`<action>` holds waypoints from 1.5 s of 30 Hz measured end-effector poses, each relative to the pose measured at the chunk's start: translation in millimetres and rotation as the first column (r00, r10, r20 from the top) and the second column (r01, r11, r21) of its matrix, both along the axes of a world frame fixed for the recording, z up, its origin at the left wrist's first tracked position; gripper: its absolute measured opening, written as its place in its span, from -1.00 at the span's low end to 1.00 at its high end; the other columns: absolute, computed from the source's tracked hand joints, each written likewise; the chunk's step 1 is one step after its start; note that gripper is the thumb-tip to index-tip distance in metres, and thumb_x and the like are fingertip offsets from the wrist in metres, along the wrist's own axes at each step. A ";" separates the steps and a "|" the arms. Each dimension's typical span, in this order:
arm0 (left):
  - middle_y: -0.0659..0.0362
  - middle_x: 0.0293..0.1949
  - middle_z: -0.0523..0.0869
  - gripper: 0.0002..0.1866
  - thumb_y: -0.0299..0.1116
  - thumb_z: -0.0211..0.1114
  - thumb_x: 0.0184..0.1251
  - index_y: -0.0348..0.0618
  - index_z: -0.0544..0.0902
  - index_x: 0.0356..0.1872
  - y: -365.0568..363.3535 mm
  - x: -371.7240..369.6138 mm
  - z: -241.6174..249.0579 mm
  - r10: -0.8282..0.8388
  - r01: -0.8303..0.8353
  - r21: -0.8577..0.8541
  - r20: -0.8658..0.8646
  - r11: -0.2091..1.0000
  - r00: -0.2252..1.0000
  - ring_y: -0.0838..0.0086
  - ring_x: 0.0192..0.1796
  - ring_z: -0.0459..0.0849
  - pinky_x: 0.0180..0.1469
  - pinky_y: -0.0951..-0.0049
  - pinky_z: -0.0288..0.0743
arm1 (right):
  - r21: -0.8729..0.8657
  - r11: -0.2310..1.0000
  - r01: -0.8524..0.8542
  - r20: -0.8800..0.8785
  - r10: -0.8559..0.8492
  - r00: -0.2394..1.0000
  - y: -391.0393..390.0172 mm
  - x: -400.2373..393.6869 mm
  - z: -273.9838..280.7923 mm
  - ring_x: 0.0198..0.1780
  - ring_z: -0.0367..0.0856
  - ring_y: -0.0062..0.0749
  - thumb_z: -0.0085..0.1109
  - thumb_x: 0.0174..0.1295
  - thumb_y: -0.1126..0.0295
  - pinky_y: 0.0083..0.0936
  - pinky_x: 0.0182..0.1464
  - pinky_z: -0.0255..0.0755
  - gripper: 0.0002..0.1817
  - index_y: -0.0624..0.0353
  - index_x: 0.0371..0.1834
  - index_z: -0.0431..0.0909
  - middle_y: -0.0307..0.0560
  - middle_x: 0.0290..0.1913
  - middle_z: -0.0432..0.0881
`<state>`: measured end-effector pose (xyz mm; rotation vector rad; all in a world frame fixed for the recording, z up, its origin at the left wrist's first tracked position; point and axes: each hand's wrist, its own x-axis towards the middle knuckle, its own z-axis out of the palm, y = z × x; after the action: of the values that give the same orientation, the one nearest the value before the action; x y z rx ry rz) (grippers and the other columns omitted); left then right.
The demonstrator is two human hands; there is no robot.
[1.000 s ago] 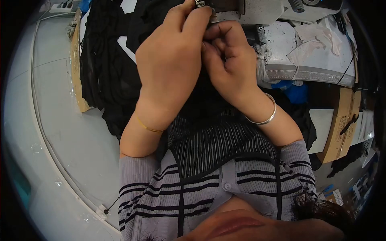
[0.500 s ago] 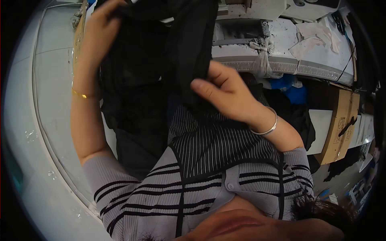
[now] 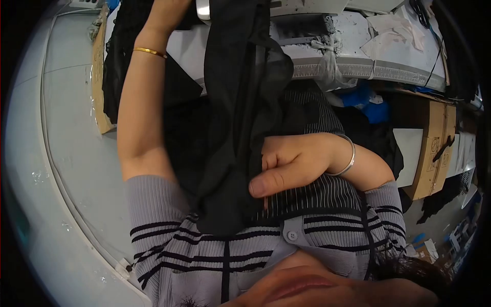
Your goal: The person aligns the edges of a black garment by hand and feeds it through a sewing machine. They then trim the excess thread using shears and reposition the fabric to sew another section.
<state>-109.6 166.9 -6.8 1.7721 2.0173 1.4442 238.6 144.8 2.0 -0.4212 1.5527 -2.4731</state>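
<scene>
Your right hand sits mid-frame, its grip clamped on the edge of the black fabric, which hangs down the centre from the top edge to your chest. Your left hand is at the top, cut off by the frame, so its grip cannot be told. A black cloth pile lies on the table upper left; cardboard stands right.

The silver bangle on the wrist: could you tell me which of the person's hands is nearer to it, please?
Right. The silver bangle sits on the wrist of the right hand, which grips the black fabric. The left hand is raised far away at the top.
</scene>
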 end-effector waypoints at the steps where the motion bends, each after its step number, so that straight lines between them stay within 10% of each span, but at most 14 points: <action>1: 0.08 0.05 0.75 -0.55 -0.18 0.08 0.69 -0.41 0.56 0.25 -1.5 8.2 -6.2 0.000 -0.001 0.045 0.014 0.999 1.000 0.40 0.12 0.69 0.25 0.46 0.48 | 0.036 0.999 0.027 0.013 -0.028 1.000 6.0 1.0 -1.1 -0.58 0.30 -0.61 0.14 0.54 0.00 -0.48 -0.47 0.30 -0.36 0.32 -0.62 0.56 -0.23 -0.71 0.36; 4: 0.08 0.04 0.75 -0.53 -0.14 0.07 0.71 -0.42 0.55 0.26 -17.8 24.7 -23.0 0.011 -0.023 0.164 0.075 0.986 0.997 0.42 0.12 0.69 0.24 0.47 0.48 | 0.229 0.935 0.270 0.099 -0.298 0.949 -4.5 11.6 -44.2 -0.48 0.37 -0.61 0.18 0.53 0.12 -0.53 -0.37 0.36 -0.48 0.34 -0.51 0.59 -0.22 -0.60 0.46; 6: 0.04 0.14 0.72 -0.31 0.15 -0.11 0.72 -0.38 0.51 0.33 -59.1 83.2 -20.7 0.049 -0.111 0.033 0.747 0.993 0.664 0.37 0.15 0.67 0.22 0.43 0.51 | 0.146 0.862 0.486 -0.017 -0.489 0.872 -6.4 15.5 -55.7 -0.44 0.40 -0.61 0.19 0.53 0.17 -0.55 -0.32 0.38 -0.53 0.35 -0.47 0.61 -0.23 -0.56 0.50; 8: 0.04 0.24 0.69 -0.18 0.31 -0.18 0.65 -0.32 0.48 0.40 -81.7 133.5 -6.7 0.182 0.217 -0.322 0.850 0.921 0.494 0.38 0.22 0.65 0.28 0.38 0.50 | 0.006 0.957 0.291 -0.034 -0.290 0.956 3.8 21.3 -37.8 -0.37 0.44 -0.64 0.24 0.50 0.25 -0.58 -0.25 0.40 -0.62 0.36 -0.41 0.62 -0.29 -0.50 0.55; 12: 0.04 0.38 0.59 -0.09 0.40 -0.14 0.57 -0.29 0.35 0.52 -105.7 157.6 -34.2 -0.002 0.413 -0.094 0.974 0.906 0.227 0.36 0.34 0.59 0.39 0.34 0.43 | -0.227 0.971 0.074 -0.143 -0.108 0.984 9.3 24.4 1.9 -0.34 0.47 -0.68 0.28 0.47 0.28 -0.62 -0.26 0.38 -0.67 0.35 -0.37 0.64 -0.32 -0.44 0.60; 14: 0.04 0.51 0.44 -0.01 0.41 0.03 0.50 -0.32 0.23 0.58 -129.3 123.1 -108.1 -0.014 0.563 0.361 0.850 0.744 -0.527 0.30 0.50 0.45 0.53 0.28 0.29 | -0.291 0.934 0.204 -0.068 -0.233 0.970 15.3 42.7 5.3 -0.29 0.53 -0.53 0.28 0.41 0.33 -0.51 -0.19 0.42 -0.72 0.36 -0.37 0.65 -0.21 -0.39 0.63; 20: -0.11 0.37 0.56 -0.09 -0.20 0.53 0.22 -0.36 0.30 0.54 -245.4 55.8 12.9 0.149 0.279 -0.280 0.898 0.918 0.413 0.17 0.41 0.55 0.45 0.27 0.41 | -0.435 0.732 0.524 0.170 -0.505 0.846 33.5 82.9 -9.9 -0.18 0.71 -0.15 0.27 0.26 0.45 -0.24 -0.02 0.50 -0.83 0.37 -0.36 0.68 0.06 -0.27 0.72; 22: -0.06 0.31 0.61 -0.26 -0.33 0.46 0.30 -0.40 0.39 0.45 -255.0 16.0 48.6 0.293 0.014 -0.396 0.703 0.918 0.648 0.21 0.32 0.62 0.40 0.29 0.46 | 0.557 0.827 0.078 0.228 -0.242 0.943 44.2 68.7 -34.3 -0.25 0.68 -0.13 0.26 0.34 0.35 -0.24 -0.06 0.53 -0.73 0.31 -0.48 0.66 0.04 -0.38 0.66; 26: -0.01 0.15 0.72 -0.58 -0.43 0.36 0.40 -0.36 0.59 0.22 -135.1 3.5 142.7 0.218 -0.210 -0.473 -0.040 0.855 0.975 0.27 0.17 0.70 0.21 0.33 0.57 | 0.753 0.437 0.493 -0.290 -0.451 0.844 -5.9 19.2 -67.1 -0.34 0.60 -0.06 0.29 0.33 0.28 -0.20 -0.12 0.55 -0.64 0.28 -0.58 0.61 0.03 -0.41 0.60; 28: -0.01 0.11 0.74 -0.62 -0.42 0.37 0.40 -0.33 0.61 0.18 -93.7 27.6 127.9 0.235 -0.399 -0.385 -0.406 0.832 0.883 0.26 0.15 0.71 0.16 0.33 0.57 | 0.778 0.291 0.558 -0.393 -0.467 0.792 -10.4 7.9 -70.6 -0.27 0.62 0.07 0.34 0.27 0.30 -0.12 -0.02 0.57 -0.75 0.33 -0.37 0.68 0.08 -0.30 0.66; 30: 0.00 0.09 0.73 -0.59 -0.40 0.43 0.34 -0.27 0.63 0.17 -83.4 32.0 87.6 0.098 -0.106 0.032 -0.699 0.994 0.709 0.18 0.17 0.70 0.14 0.28 0.56 | 0.708 0.202 0.677 -0.447 -0.615 0.650 -7.4 12.4 -70.9 -0.23 0.66 0.04 0.34 0.28 0.33 -0.18 -0.02 0.59 -0.77 0.33 -0.24 0.68 0.09 -0.25 0.68; 34: -0.08 0.30 0.58 -0.40 -0.42 0.54 0.16 -0.24 0.56 0.25 -70.9 119.8 11.8 0.047 0.012 0.129 -0.449 0.992 0.892 0.07 0.31 0.59 0.29 0.22 0.52 | 0.466 0.027 0.885 -0.312 -0.930 0.193 27.8 9.0 -69.5 -0.21 0.76 -0.27 0.29 0.37 0.41 -0.45 -0.14 0.62 -0.70 0.32 0.09 0.60 0.05 -0.13 0.75; 40: -0.12 0.22 0.63 -0.55 -0.58 0.41 0.20 -0.31 0.59 0.16 -70.4 103.0 -5.7 0.159 -0.106 0.130 -0.512 0.986 0.844 0.06 0.24 0.65 0.23 0.29 0.58 | 0.151 0.424 0.893 0.065 -0.906 0.419 66.2 -45.5 -48.4 -0.24 0.50 -0.76 0.21 0.49 0.38 -0.74 -0.18 0.41 -0.80 0.18 0.07 0.53 -0.35 -0.23 0.59; 45: -0.08 -0.01 0.76 -0.82 -0.63 0.21 0.43 -0.38 0.63 -0.01 -73.6 99.9 8.5 0.148 -0.106 0.110 -0.500 0.988 0.853 0.17 0.06 0.76 0.13 0.37 0.64 | 0.064 0.432 0.900 0.051 -0.902 0.429 59.9 -42.6 -50.3 -0.35 0.39 -0.85 0.27 0.44 0.47 -0.80 -0.29 0.29 -0.79 0.14 0.07 0.51 -0.43 -0.36 0.48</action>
<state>-9.7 93.3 1.7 2.2883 2.3836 1.1835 196.0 204.6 -48.4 0.7864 2.1488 -3.0827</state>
